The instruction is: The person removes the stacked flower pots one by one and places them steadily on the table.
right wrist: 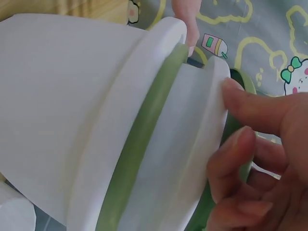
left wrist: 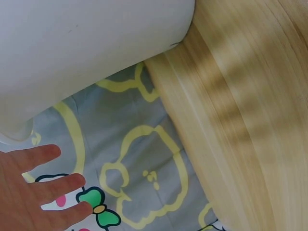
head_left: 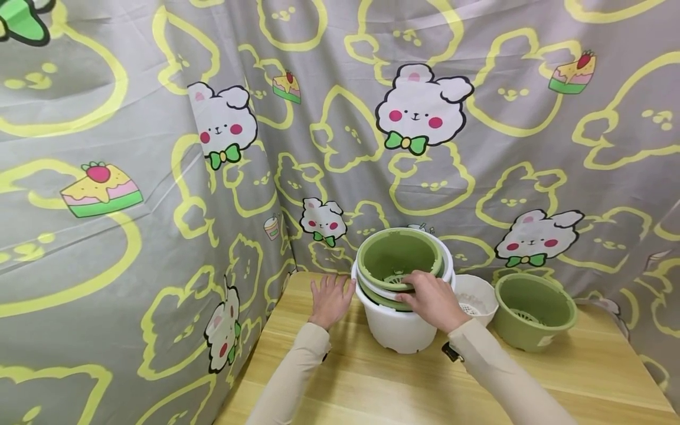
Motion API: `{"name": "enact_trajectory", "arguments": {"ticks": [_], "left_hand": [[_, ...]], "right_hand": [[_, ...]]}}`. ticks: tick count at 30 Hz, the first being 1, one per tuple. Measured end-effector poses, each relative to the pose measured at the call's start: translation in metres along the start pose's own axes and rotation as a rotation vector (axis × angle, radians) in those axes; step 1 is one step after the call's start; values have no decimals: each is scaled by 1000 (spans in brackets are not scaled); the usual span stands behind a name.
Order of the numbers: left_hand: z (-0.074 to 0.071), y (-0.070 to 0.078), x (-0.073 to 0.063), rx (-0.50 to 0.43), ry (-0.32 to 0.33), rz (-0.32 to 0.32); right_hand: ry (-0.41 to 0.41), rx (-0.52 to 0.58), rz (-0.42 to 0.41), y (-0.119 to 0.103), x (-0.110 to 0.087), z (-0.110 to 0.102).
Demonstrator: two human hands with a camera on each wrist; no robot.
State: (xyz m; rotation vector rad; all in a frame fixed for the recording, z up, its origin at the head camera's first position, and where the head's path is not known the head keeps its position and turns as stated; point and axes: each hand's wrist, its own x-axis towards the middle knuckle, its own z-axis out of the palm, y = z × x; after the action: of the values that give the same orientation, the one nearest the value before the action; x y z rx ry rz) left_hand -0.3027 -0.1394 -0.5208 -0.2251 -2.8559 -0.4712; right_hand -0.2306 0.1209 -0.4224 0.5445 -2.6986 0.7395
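A stack of nested flowerpots stands on the table, with a large white pot (head_left: 401, 327) outermost and green and white rims alternating inside it. The innermost green pot (head_left: 398, 254) has a slotted base and sits slightly tilted. My right hand (head_left: 432, 300) grips at its near right rim, fingers curled; in the right wrist view the tip of one digit lies on the inner white pot's rim (right wrist: 204, 139). At the stack's left, my left hand (head_left: 332, 300) has its fingers spread, one digit right at the outer white rim. The left wrist view shows straight fingers (left wrist: 62, 185) beside the white pot.
Right of the stack stand a small white pot (head_left: 478, 298) with a perforated base and a separate green pot (head_left: 533, 313). All rest on a wood-grain table (head_left: 382, 386). Patterned curtain (head_left: 340, 177) hangs close behind and along the table's left side.
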Motion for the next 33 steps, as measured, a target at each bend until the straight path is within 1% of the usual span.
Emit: {"name": "enact_trajectory", "arguments": {"ticks": [4, 7, 12, 19, 24, 28, 33], "left_hand": [[1, -1, 1, -9, 10, 1], [1, 0, 1, -12, 17, 3], [2, -1, 1, -3, 15, -1], [3, -2, 2, -8, 6, -6], [3, -1, 2, -13, 4, -10], [4, -2, 2, -10, 10, -8], [3, -2, 1, -8, 19, 0]], "right_hand": [[-30, 12, -10, 3, 3, -2], [-36, 10, -11, 5, 4, -3], [-18, -45, -36, 6, 5, -3], [83, -158, -124, 9, 8, -2], [158, -286, -215, 12, 7, -1], [203, -377, -273, 15, 6, 0], [263, -437, -337, 18, 5, 0]]}}
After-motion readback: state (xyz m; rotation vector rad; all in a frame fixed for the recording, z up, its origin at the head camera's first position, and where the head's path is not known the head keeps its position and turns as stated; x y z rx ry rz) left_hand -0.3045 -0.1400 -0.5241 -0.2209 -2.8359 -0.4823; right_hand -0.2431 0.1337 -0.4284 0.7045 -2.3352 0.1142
